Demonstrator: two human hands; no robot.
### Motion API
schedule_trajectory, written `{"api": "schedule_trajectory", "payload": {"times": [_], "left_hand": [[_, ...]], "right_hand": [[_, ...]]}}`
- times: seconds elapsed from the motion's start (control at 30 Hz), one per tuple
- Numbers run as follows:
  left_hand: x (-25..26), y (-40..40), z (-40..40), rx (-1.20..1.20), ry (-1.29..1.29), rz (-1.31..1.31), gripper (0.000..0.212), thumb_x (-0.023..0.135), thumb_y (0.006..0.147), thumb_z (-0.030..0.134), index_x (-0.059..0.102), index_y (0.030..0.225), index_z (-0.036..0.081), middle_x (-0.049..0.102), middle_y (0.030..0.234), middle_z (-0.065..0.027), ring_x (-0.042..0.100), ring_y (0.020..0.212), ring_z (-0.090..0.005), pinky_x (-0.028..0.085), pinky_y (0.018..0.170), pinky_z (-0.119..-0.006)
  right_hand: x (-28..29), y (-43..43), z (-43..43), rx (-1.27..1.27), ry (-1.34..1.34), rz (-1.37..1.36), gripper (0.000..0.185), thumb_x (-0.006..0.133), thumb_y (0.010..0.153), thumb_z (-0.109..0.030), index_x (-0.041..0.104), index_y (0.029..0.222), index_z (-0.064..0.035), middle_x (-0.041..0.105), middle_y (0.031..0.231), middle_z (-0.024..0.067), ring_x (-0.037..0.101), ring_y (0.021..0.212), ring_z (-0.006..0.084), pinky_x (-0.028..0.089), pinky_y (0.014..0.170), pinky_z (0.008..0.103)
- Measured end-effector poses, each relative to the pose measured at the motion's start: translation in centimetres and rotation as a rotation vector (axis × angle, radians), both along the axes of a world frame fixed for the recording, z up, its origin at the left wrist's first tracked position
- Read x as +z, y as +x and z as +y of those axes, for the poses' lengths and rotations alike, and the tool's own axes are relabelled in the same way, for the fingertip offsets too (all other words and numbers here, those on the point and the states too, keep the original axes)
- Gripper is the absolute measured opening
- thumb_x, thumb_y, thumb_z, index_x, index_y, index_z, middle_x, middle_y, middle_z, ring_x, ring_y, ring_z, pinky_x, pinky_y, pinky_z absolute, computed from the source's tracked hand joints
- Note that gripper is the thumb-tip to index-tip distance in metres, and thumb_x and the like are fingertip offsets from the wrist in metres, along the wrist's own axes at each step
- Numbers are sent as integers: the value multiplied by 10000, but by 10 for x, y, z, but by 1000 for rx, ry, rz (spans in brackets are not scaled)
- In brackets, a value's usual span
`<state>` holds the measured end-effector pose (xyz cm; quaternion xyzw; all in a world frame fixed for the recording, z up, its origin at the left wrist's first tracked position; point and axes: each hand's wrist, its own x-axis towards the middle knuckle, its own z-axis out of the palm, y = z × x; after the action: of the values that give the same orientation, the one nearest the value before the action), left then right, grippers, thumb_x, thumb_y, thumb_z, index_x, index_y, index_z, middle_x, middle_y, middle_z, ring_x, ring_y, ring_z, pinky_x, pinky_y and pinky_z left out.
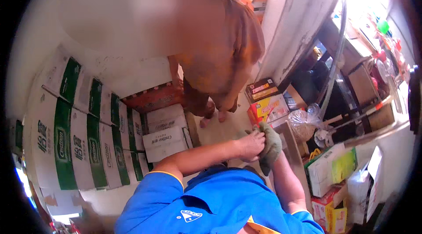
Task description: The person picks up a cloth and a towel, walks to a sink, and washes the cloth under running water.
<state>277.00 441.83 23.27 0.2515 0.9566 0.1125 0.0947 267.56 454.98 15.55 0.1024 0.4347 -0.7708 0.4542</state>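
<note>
My left hand (253, 146) is bare and its fingers close on the edge of a grey-green work glove (273, 143). That glove covers my right hand (271, 141), which is held up against the left in front of my waist. Dark cloth, perhaps a second glove, hangs below the hands. How the gloved fingers are bent is hard to make out. Beyond my hands stands another person (214, 52) in a brown top, bare lower legs showing, arms hanging down.
Stacked white and green Cestbon cartons (67, 141) line the left side, with white cartons (165, 145) nearer the middle. Red-and-yellow boxes (268, 108), a clear plastic bag (305, 120) and a cluttered shelf (362, 131) are at the right. A pale wall (141, 75) stands behind.
</note>
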Motion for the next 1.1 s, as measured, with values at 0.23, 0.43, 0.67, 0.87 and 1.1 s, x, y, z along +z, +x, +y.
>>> {"api": "schedule_trajectory", "payload": {"times": [0.23,0.43,0.67,0.87,1.1], "left_hand": [[-6,-7,-14,384,1143,-45,429,666,957,343,634,1300,88,642,1296,-125,615,1188,-313,497,1002,-464],[-9,-75,-7,546,2189,-1002,621,450,1018,620,660,1234,77,710,1008,-91,694,956,-249,560,905,-443],[-83,-172,45,1286,1271,33,639,443,1041,548,689,778,20,690,706,-162,711,740,-334,537,716,-469],[-37,-190,57,1182,562,553,431,490,1020,452,659,1182,90,709,1069,-188,682,945,-383,545,802,-455],[-41,-194,40,1376,436,122,683,469,956,690,505,1490,265,302,1571,-297,356,1403,-507,313,1166,-543]], "right_hand": [[125,-31,-37,59,-123,-205,555,576,989,-558,645,1234,-64,719,1057,108,680,866,241,571,731,384],[34,-107,-5,321,-324,-285,647,566,912,-719,640,1073,-96,635,903,64,631,739,219,544,639,310],[-62,-161,-21,185,90,276,402,611,964,-520,645,1060,-131,582,852,31,560,743,200,489,679,339],[14,-153,-6,137,-539,-313,472,456,1020,-559,574,1259,-169,595,1180,54,558,1105,223,476,979,401],[-57,-181,-4,431,-393,361,742,388,998,-621,258,1601,-208,293,1636,95,229,1513,278,236,1220,507]]}}
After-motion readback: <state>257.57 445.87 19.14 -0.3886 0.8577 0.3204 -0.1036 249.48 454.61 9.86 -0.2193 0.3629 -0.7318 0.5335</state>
